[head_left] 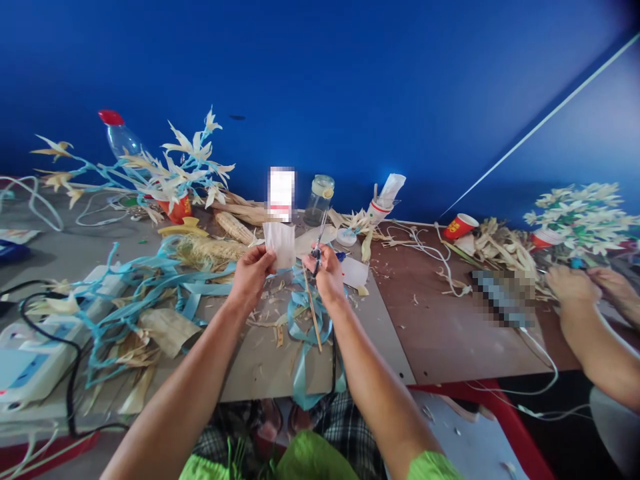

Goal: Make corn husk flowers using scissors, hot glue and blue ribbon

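My left hand (254, 272) pinches a pale, flat piece of corn husk (281, 245) between thumb and fingers, held upright above the table. Close by on the right, my right hand (327, 272) is closed around a pair of scissors (320, 241), blades pointing up and away from me. A thin brown stick (314, 313) slants down from beside the right hand; whether the fingers touch it I cannot tell. Light-blue ribbon (295, 327) curls below the hands and hangs over the table edge. Small husk scraps are scattered around it.
Left are husk flowers on blue stems (193, 150), a corn cob (234, 228), blue ribbon strips (145, 280) and a white power strip (45, 353). A glass jar (319, 200) stands by the blue wall. Rightward lie a red cup (459, 227), a phone (500, 297) and another person's hands (575, 283).
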Motion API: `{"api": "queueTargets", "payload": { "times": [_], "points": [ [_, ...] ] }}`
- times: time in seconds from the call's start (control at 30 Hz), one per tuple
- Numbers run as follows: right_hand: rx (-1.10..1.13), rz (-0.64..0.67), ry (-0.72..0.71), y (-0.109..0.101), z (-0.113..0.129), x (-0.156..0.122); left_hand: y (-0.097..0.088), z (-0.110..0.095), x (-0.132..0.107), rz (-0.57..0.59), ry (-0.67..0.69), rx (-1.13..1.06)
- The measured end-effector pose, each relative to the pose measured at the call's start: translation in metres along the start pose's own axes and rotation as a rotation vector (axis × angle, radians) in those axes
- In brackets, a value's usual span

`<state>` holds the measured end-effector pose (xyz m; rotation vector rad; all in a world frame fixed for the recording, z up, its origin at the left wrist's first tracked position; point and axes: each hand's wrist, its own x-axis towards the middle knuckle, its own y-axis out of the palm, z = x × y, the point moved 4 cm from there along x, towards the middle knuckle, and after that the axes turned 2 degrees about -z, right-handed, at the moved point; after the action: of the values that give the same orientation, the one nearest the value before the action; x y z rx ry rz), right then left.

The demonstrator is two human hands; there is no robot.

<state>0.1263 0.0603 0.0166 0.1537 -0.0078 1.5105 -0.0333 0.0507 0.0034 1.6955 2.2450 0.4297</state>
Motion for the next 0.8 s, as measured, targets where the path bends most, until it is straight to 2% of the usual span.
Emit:
{"api": "queueTargets", "payload": {
  "times": [0.13,0.37,0.47,0.6,0.8],
  "points": [
    [0.004,0.113,0.011,0.001,0.013,-0.007,-0.01,-0.011,0.004,-0.1,0.11,-0.071],
    [-0.064,0.442,0.131,0.011,0.014,-0.017,-0.016,-0.029,0.005,-0.142,0.229,-0.218],
    [-0.057,0.514,0.147,0.01,0.019,-0.021,-0.017,-0.033,0.005,-0.135,0.245,-0.263],
    [-0.152,0.61,0.146,0.008,0.022,-0.024,-0.02,-0.037,0.005,-0.106,0.265,-0.327],
    [-0.235,0.613,0.101,0.016,0.013,-0.026,-0.018,-0.037,0.004,-0.101,0.272,-0.284]
  ]
}}
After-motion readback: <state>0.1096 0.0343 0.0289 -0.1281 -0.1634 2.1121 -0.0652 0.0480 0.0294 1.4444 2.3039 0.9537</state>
